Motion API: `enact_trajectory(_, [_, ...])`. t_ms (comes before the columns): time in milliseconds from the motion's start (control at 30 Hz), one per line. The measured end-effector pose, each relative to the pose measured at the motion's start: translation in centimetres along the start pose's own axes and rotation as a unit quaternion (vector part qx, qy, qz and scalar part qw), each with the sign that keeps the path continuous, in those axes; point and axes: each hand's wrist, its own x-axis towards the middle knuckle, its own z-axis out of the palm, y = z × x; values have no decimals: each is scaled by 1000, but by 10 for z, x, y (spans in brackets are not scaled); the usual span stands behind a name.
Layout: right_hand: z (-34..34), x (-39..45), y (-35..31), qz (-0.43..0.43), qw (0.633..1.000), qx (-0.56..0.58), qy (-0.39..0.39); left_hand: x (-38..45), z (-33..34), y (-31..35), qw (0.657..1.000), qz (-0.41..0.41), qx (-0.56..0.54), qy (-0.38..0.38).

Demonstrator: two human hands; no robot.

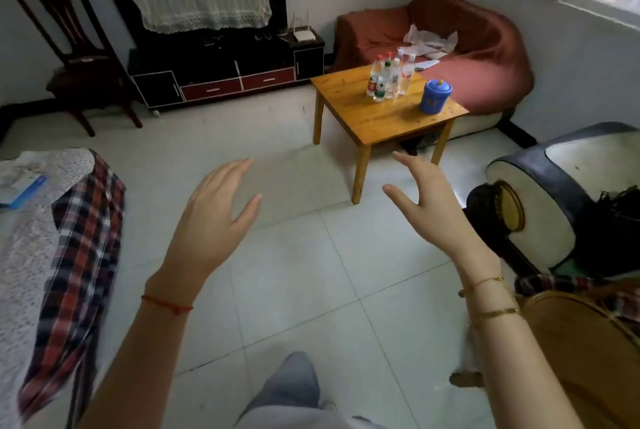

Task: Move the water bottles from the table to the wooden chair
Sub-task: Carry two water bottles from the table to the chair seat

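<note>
Bottles: five, clustered on table

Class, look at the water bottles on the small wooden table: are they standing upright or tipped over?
Upright. The water bottles stand clustered on the table, caps pointing up, none lying down.

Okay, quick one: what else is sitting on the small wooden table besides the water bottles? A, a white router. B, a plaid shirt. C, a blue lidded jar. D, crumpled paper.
C: a blue lidded jar stands on the wooden table, to the right of the cluster of water bottles and apart from them; nothing else rests on the tabletop.
</note>
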Motion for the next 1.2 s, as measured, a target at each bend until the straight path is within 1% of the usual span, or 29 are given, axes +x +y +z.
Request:
enact_trajectory(233, [31,48,21,-1,1000,6,-13,32,22,-27,1000,-23,10,5])
enact_trajectory(433, [73,127,46,-2,999,4,-39,95,49,-67,999,-44,9,-11])
enact_trajectory(600, [101,220,49,8,998,26,-49,182,59,-110,998,-56,-1,-15])
enact_trajectory(867, [135,374,48,17,998,31,-45,334,68,-175,999,-42,-7,-22])
enact_trajectory(1033, [156,445,68,41,998,24,-50,418,87,-204,998,-32,-8,-48])
enact_trajectory(1200, [179,514,107,68,996,17,-46,505,122,-229,997,-28,-17,-72])
